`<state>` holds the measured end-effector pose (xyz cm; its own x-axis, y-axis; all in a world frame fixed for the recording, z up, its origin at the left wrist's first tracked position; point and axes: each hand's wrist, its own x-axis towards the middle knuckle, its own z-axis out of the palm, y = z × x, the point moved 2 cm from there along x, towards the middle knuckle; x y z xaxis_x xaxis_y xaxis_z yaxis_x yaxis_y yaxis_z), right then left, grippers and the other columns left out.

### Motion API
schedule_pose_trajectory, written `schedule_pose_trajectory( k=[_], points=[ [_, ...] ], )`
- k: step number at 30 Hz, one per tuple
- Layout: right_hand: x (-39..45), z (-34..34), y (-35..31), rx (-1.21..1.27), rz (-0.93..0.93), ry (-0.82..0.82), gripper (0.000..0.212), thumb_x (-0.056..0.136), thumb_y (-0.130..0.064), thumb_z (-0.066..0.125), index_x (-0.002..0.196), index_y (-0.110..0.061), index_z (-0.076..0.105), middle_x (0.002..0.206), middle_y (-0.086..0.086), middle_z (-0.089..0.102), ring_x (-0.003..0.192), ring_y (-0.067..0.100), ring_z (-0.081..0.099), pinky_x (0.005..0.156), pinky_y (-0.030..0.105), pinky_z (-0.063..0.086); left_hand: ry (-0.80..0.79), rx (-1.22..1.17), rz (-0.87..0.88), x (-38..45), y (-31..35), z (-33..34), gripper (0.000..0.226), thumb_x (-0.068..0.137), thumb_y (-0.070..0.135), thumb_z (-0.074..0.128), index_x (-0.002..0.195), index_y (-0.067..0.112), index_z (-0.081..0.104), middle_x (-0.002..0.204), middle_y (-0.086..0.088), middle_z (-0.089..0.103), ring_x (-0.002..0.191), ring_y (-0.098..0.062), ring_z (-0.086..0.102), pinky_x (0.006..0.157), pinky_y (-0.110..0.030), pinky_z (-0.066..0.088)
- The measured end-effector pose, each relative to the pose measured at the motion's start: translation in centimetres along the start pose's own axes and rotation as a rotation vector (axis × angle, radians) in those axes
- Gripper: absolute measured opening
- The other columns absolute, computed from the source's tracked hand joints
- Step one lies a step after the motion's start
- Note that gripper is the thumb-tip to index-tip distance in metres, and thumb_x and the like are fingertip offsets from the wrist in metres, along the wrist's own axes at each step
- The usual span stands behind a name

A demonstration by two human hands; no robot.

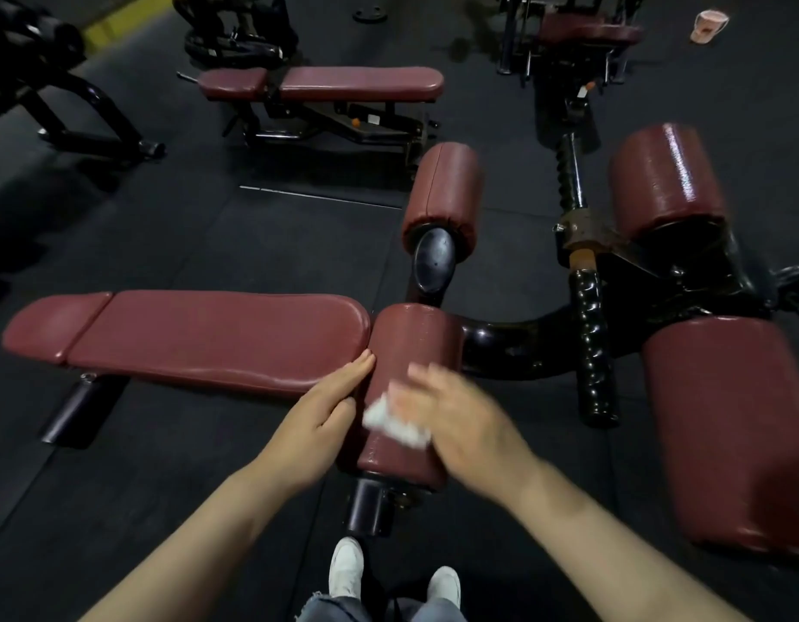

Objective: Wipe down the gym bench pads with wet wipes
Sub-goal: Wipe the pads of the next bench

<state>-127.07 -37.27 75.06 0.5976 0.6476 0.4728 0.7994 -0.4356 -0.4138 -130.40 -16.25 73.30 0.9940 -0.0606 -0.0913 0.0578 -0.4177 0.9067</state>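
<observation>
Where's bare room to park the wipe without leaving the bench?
The long flat pad left of the left hand is bare along its whole length. It's crowded at the near roller pad: the left hand rests on its side and the right hand presses the wipe on top.

Maroon vinyl-like upholstery covers the roller pad (408,388) and the flat bench pad (200,338), smooth with a soft sheen; the far roller (667,181) glistens. The frame (514,343) is glossy black-painted metal. The wipe (390,419) is white cloth-like material. The floor (209,226) is matt dark rubber.
</observation>
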Motion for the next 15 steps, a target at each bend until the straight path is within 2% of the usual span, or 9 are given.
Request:
schedule_pose_trajectory(
  k=[2, 4, 7, 9, 10, 12, 15],
  points=[
    [-2.9, 0.7, -2.0, 0.057, -0.126, -0.062, 0.04, 0.104, -0.007, 0.033, 0.125, -0.015, 0.066, 0.134, -0.002, 0.06, 0.133, 0.021, 0.049, 0.111, 0.041, 0.038, 0.028, -0.077, -0.063, 0.0, -0.7, 0.1, 0.054, 0.094, 0.015, 0.038, 0.132, 0.051, 0.046, 0.142, 0.037, 0.041, 0.137, 0.012, 0.032, 0.113, -0.01, 0.022],
    [-2.0, 0.4, -0.9, 0.025, -0.138, -0.061, 0.039, 0.102, -0.003, 0.036, 0.123, -0.016, 0.067, 0.132, -0.002, 0.062, 0.131, 0.022, 0.051, 0.112, 0.041, 0.037, 0.043, -0.182, -0.187, 0.3, -1.3, 0.0, 0.049, 0.101, 0.009, 0.036, 0.132, 0.044, 0.051, 0.141, 0.026, 0.049, 0.136, 0.006, 0.038, 0.111, -0.014, 0.027],
    [3.1, -0.9, 3.3, -0.038, 0.142, 0.077, 0.037, 0.089, 0.014, 0.051, 0.115, -0.002, 0.07, 0.122, 0.011, 0.067, 0.121, 0.035, 0.058, 0.11, 0.047, 0.038, -0.018, -0.187, -0.283, 0.6, -1.5, -0.3, 0.044, 0.106, 0.015, 0.029, 0.137, 0.032, 0.054, 0.141, 0.016, 0.053, 0.135, 0.0, 0.043, 0.114, -0.022, 0.029],
    [5.4, -1.8, 5.2, -0.045, 0.331, 0.118, 0.042, 0.083, 0.02, 0.053, 0.116, 0.0, 0.069, 0.122, 0.014, 0.066, 0.123, 0.039, 0.056, 0.109, 0.052, 0.038, -0.009, -0.196, -0.251, 0.5, -1.1, -0.7, 0.043, 0.106, 0.017, 0.028, 0.14, 0.028, 0.053, 0.142, 0.014, 0.053, 0.134, 0.0, 0.043, 0.118, -0.029, 0.027],
    [5.5, -1.8, 5.2, -0.041, 0.37, 0.124, 0.042, 0.082, 0.021, 0.053, 0.116, 0.001, 0.068, 0.123, 0.015, 0.066, 0.123, 0.039, 0.055, 0.108, 0.054, 0.039, 0.011, -0.208, -0.217, 0.3, -0.8, -0.8, 0.043, 0.106, 0.016, 0.03, 0.14, 0.03, 0.053, 0.143, 0.015, 0.053, 0.135, 0.001, 0.043, 0.117, -0.028, 0.028],
    [3.8, -1.3, 3.4, -0.039, 0.299, 0.145, 0.041, 0.083, 0.019, 0.05, 0.115, 0.002, 0.069, 0.122, 0.015, 0.066, 0.122, 0.037, 0.057, 0.104, 0.056, 0.042, 0.023, -0.18, -0.131, -0.2, -0.2, -0.6, 0.046, 0.105, 0.01, 0.035, 0.138, 0.038, 0.051, 0.145, 0.021, 0.048, 0.136, 0.005, 0.039, 0.114, -0.019, 0.027],
    [-1.3, 0.2, -1.3, 0.009, -0.028, 0.026, 0.037, 0.098, 0.002, 0.041, 0.12, -0.009, 0.069, 0.129, 0.004, 0.064, 0.128, 0.025, 0.054, 0.108, 0.046, 0.041, 0.005, -0.092, -0.071, -1.0, -0.2, 0.5, 0.058, 0.101, 0.001, 0.039, 0.138, 0.045, 0.043, 0.148, 0.03, 0.037, 0.136, 0.015, 0.03, 0.109, -0.003, 0.02]
  ],
)
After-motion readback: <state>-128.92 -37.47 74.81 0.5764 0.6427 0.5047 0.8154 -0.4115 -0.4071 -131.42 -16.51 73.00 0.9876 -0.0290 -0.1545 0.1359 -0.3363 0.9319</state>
